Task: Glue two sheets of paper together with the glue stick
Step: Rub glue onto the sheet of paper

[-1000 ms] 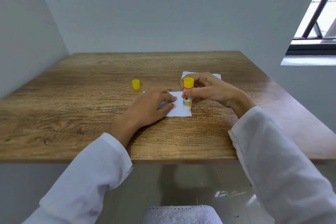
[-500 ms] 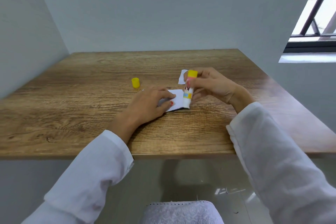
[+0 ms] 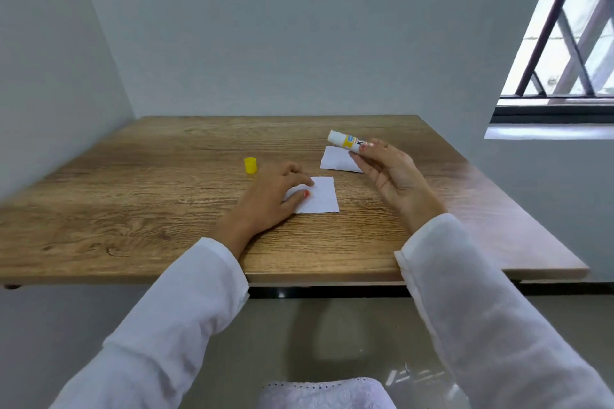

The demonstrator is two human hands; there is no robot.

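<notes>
A small white paper sheet (image 3: 319, 195) lies on the wooden table (image 3: 133, 202). My left hand (image 3: 270, 197) rests on its left part, fingers pressing it flat. A second white sheet (image 3: 337, 159) lies farther back to the right. My right hand (image 3: 392, 173) is lifted above the table beside that sheet and pinches the uncapped glue stick (image 3: 345, 141), which lies nearly level with its open end pointing left. The yellow cap (image 3: 250, 165) stands alone on the table left of my left hand.
Grey walls close in the table on the left and at the back. A barred window (image 3: 564, 43) with a sill is at the right. The table's near edge runs just under my sleeves.
My right hand has lifted the glue stick off the near sheet and swung it back and right, from upright to nearly level. The second sheet is uncovered. My left hand stays on the near sheet.
</notes>
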